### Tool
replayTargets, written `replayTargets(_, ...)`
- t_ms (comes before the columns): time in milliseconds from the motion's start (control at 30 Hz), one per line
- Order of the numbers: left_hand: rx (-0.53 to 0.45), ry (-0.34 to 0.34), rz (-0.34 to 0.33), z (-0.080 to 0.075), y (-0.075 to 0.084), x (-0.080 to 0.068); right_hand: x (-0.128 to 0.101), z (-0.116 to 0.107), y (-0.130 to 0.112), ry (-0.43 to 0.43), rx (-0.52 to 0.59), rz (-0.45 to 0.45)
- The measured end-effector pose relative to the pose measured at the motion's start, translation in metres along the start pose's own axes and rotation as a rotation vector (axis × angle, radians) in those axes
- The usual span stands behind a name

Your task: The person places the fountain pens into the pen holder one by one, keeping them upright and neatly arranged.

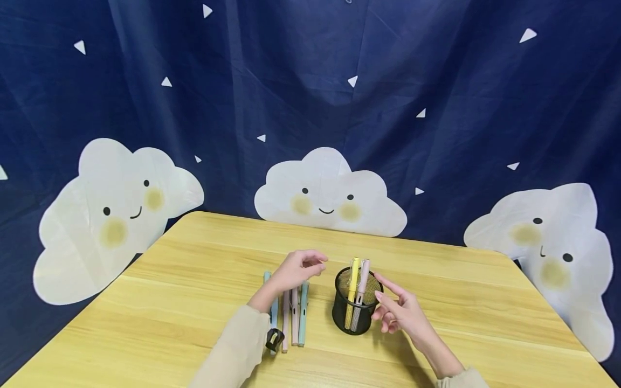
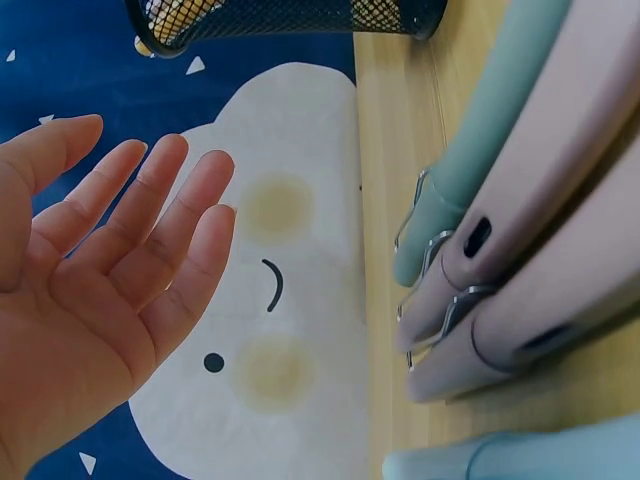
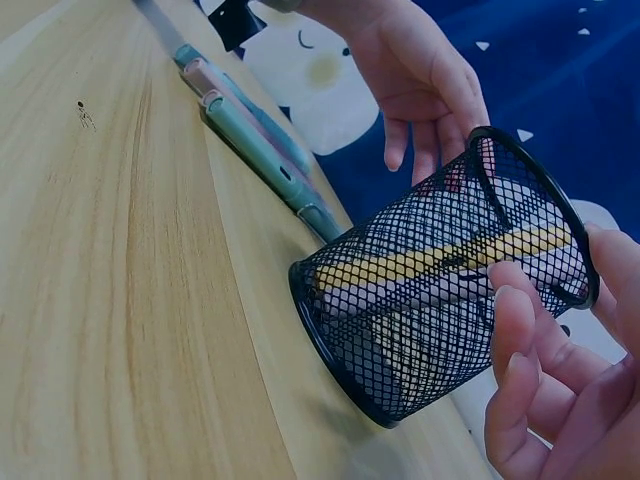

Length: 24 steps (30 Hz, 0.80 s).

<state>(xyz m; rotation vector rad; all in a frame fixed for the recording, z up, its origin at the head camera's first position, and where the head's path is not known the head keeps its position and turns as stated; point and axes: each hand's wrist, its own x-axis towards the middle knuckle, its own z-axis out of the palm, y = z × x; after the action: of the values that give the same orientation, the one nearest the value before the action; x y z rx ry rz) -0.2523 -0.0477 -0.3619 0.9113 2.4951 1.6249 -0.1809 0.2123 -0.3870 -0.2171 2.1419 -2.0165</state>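
Observation:
A black mesh pen holder [image 1: 356,318] stands upright on the table, with a yellow pen [image 1: 353,280] and a pale pink pen [image 1: 363,277] in it. My right hand [image 1: 400,310] holds the holder from its right side, thumb and index finger at the rim. In the right wrist view, other curled fingers [image 3: 515,330] lie against the mesh. My left hand [image 1: 297,268] hovers left of the holder, holding nothing, with its fingers loosely bent. Beneath that wrist lie several pens: a light blue pen [image 1: 274,310], two mauve ones and a teal pen [image 1: 303,318].
A wooden table [image 1: 194,323] carries everything. Behind it hangs a dark blue curtain [image 1: 291,64] printed with white clouds and small triangles. A small black device [image 1: 274,339] sits at the left sleeve, over the light blue pen.

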Motion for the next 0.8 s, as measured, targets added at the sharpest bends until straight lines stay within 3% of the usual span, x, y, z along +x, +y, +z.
replayTargets(167, -0.025, -0.001, -0.001, -0.006, 0.016, -0.007, -0.001, -0.001, 0.000, -0.006, 0.003, -0.003)
replayTargets(267, -0.020, 0.000, -0.006, -0.008, 0.013, -0.007, -0.001, -0.001, 0.000, -0.006, 0.001, -0.006)
replayTargets(367, -0.022, 0.000, 0.000, -0.009, -0.003, -0.002, -0.002, -0.001, -0.001, 0.000, 0.000, -0.007)
replayTargets(567, -0.030, -0.006, 0.015, -0.013, -0.007, -0.003, -0.003, -0.001, -0.002, 0.002, 0.002, -0.002)
replayTargets(800, -0.008, 0.009, -0.032, -0.017, -0.005, -0.007, -0.003, 0.000, -0.002, -0.009, 0.010, -0.007)
